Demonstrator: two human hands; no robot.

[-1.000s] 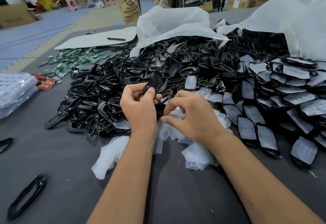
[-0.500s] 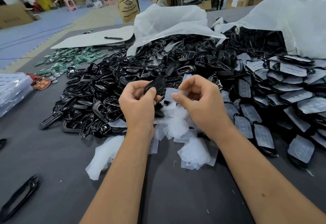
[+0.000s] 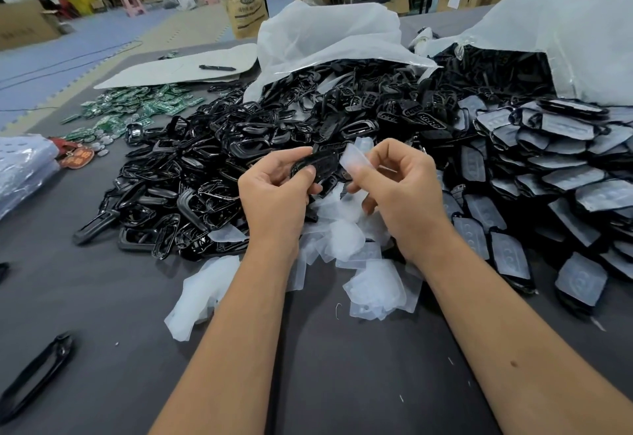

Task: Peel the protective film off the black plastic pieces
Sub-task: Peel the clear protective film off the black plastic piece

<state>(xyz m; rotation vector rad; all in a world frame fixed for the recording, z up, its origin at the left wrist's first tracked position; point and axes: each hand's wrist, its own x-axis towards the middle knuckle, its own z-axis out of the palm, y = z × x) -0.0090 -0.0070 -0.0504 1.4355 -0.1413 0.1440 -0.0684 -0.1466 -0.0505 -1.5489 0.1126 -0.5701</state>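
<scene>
We see the left hand point(image 3: 274, 191) gripping a black plastic piece point(image 3: 320, 164) between thumb and curled fingers, just above the heap of black parts point(image 3: 212, 174) on the grey table point(image 3: 102, 297). The right hand point(image 3: 402, 188) pinches a strip of clear film point(image 3: 354, 158) between thumb and forefinger, its other fingers curled beneath. A second ago this hand sat lower, near the loose peeled films point(image 3: 346, 239), with no film visible in it; half a second ago it had risen beside the piece; now we find the film standing up from the piece's right end, partly lifted. The left hand has barely shifted. Film-covered pieces point(image 3: 507, 253) lie stacked to the right, well apart from both hands.
</scene>
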